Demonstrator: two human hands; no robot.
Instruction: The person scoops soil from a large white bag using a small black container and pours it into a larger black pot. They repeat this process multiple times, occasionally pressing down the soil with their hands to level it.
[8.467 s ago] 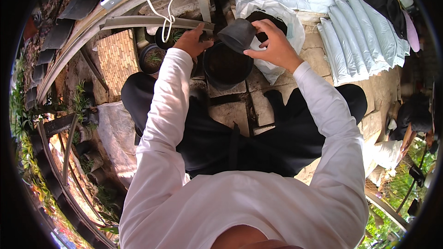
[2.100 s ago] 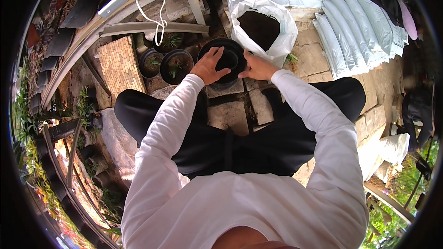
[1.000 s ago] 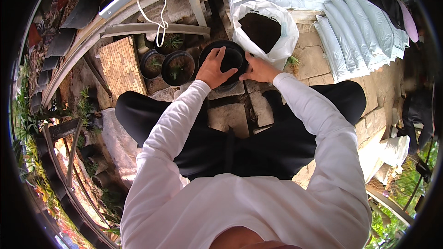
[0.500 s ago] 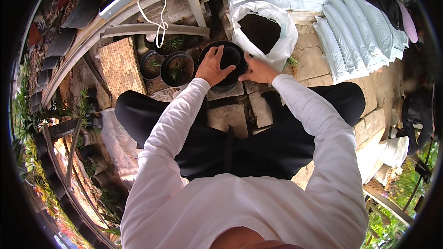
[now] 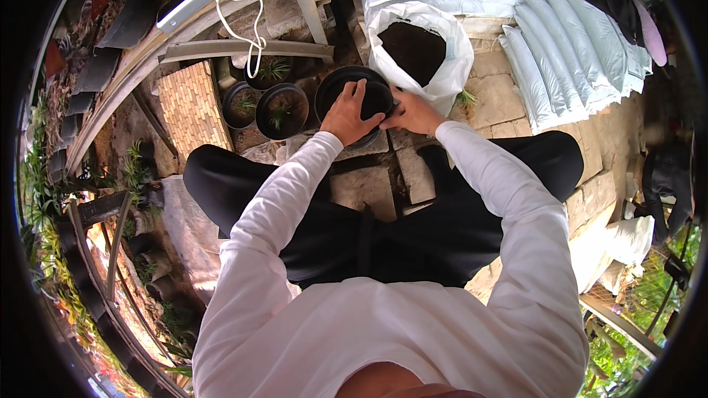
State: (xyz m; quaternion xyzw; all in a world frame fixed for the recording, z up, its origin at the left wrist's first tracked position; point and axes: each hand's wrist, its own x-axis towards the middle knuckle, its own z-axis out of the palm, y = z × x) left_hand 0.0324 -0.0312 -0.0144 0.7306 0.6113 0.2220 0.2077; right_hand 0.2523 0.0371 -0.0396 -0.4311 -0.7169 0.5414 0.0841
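A smaller black plant pot (image 5: 377, 97) is between my hands, over the right part of a wide black pot (image 5: 324, 92). My left hand (image 5: 349, 115) grips its near left side, with the thumb reaching toward the right. My right hand (image 5: 411, 113) is closed on its right side, the fingers partly hidden by the rim. Just beyond my right hand stands an open white sack (image 5: 459, 66) with dark soil (image 5: 414, 51) in it. The inside of the wide pot is mostly hidden by my left hand and the smaller pot.
Several black pots with small green plants (image 5: 282, 112) stand to the left, beside a woven tan mat (image 5: 193, 107). Full pale bags (image 5: 560, 59) are stacked at the back right. A white cable (image 5: 259, 37) hangs at the far left. Paving stones (image 5: 363, 191) cover the ground.
My left hand has moved slightly right and closed in against the smaller pot. That pot has shifted a little to the right, and my right hand's fingers have drawn together on it.
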